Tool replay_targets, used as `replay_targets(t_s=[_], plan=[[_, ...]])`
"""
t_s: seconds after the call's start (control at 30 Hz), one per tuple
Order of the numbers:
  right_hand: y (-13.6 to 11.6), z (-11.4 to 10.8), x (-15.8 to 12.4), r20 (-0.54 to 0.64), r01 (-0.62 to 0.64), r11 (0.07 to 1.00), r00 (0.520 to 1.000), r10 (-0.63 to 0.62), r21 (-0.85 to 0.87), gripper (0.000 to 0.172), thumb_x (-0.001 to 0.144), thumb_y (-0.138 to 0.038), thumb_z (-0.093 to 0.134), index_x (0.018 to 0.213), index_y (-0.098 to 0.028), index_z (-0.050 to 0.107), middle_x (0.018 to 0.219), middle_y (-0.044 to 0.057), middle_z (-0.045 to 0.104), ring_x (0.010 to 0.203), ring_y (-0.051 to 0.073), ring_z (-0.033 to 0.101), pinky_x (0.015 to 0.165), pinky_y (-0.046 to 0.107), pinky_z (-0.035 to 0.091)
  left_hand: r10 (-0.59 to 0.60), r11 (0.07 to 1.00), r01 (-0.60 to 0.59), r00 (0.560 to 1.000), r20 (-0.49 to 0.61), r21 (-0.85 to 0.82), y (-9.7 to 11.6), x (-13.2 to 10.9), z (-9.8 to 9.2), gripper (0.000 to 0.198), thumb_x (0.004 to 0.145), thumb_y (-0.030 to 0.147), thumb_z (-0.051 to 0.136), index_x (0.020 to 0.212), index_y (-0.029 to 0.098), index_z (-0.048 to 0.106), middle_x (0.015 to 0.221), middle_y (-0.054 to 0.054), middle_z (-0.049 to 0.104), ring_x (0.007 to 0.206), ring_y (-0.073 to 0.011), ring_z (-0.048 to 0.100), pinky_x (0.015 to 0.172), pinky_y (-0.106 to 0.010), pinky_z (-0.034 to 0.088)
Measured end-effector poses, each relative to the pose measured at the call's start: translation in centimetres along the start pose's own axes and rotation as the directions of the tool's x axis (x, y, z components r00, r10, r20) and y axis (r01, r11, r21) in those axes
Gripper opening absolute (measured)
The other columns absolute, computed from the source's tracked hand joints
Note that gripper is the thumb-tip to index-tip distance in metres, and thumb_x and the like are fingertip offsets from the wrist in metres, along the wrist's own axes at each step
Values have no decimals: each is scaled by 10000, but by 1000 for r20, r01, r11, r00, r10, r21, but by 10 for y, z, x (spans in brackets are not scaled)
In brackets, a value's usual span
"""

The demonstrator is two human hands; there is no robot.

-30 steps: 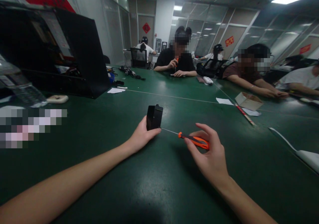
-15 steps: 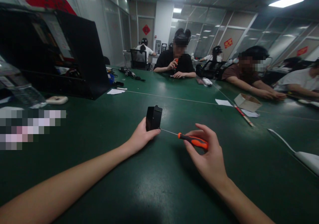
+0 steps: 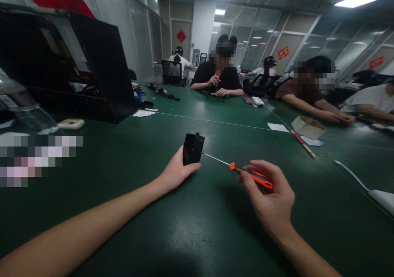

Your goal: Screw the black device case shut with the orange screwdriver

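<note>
A small black box is held upright by my left hand, which is closed around its lower part with the thumb along the near edge. In my right hand is a screwdriver with an orange and black handle, gripped between thumb and fingers. Its thin shaft points left, and the tip is at the right side of the box; whether it touches a screw is too small to tell. Both hands are above the green tabletop.
On the left stand a large black open case and a clear plastic bottle. A cardboard box, a red-and-white stick and papers lie on the right. Across the table a person holds an orange tool; others sit farther right.
The screwdriver has shifted right with my right hand, and its tip has moved from the box's lower corner to higher on its side. My left hand and the box have moved slightly right.
</note>
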State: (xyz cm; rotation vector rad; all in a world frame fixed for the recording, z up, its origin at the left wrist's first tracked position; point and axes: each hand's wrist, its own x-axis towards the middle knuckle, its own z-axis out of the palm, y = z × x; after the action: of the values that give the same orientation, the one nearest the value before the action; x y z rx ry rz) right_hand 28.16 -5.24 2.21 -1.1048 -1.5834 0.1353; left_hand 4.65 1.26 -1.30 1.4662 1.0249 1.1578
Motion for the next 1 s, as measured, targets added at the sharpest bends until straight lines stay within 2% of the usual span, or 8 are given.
replay_targets(t_s=[0.07, 0.17, 0.27, 0.7, 0.87, 1.0], plan=[[-1, -1, 1, -29, 68, 997, 997, -69, -44, 196, 850, -219, 721, 1034, -213, 654, 893, 21, 721, 704, 153, 723, 670, 274, 598, 17, 1000, -17, 1000, -2, 3, 0, 0, 0, 498, 777, 272, 732, 1210, 139, 525, 1079, -93, 654, 984, -232, 620, 874, -363, 479], [-3, -2, 3, 20, 226, 967, 974, -225, -119, 127, 850, -172, 709, 967, -199, 666, 846, 14, 718, 673, 127, 691, 623, 229, 561, 66, 997, -67, 998, 3, 34, -1, -1, 1, 513, 782, 267, 729, 1237, 150, 522, 1162, -98, 642, 1062, -244, 603, 933, -374, 465], [-5, -1, 4, 69, 313, 943, 949, -307, -110, 121, 859, -142, 689, 966, -187, 653, 849, 18, 722, 683, 118, 684, 625, 210, 554, 100, 991, -100, 995, 2, 87, -3, -2, 1, 515, 789, 268, 727, 1248, 155, 521, 1172, -93, 643, 1078, -248, 597, 959, -381, 454], [-4, 2, 4, 135, 311, 944, 946, -296, -108, 101, 874, -153, 671, 964, -187, 640, 846, 21, 722, 694, 124, 689, 646, 208, 553, 98, 980, -97, 995, 4, 172, 0, -4, 3, 504, 788, 266, 719, 1238, 152, 522, 1180, -105, 656, 1098, -269, 606, 964, -397, 454], [-5, 0, 5, 138, 387, 913, 919, -370, -127, 125, 869, -131, 670, 979, -176, 631, 854, 39, 720, 723, 138, 702, 661, 221, 570, 110, 972, -107, 994, -3, 210, 2, -5, 4, 497, 789, 260, 708, 1235, 152, 517, 1152, -104, 663, 1071, -269, 617, 942, -397, 465], [-6, -1, 6, 125, 492, 862, 869, -479, -118, 190, 840, -82, 692, 998, -165, 626, 847, 45, 719, 726, 142, 710, 677, 232, 586, 108, 961, -103, 994, -5, 256, 5, -7, 6, 495, 790, 249, 693, 1237, 154, 505, 1095, -91, 671, 1006, -257, 628, 882, -377, 481]])
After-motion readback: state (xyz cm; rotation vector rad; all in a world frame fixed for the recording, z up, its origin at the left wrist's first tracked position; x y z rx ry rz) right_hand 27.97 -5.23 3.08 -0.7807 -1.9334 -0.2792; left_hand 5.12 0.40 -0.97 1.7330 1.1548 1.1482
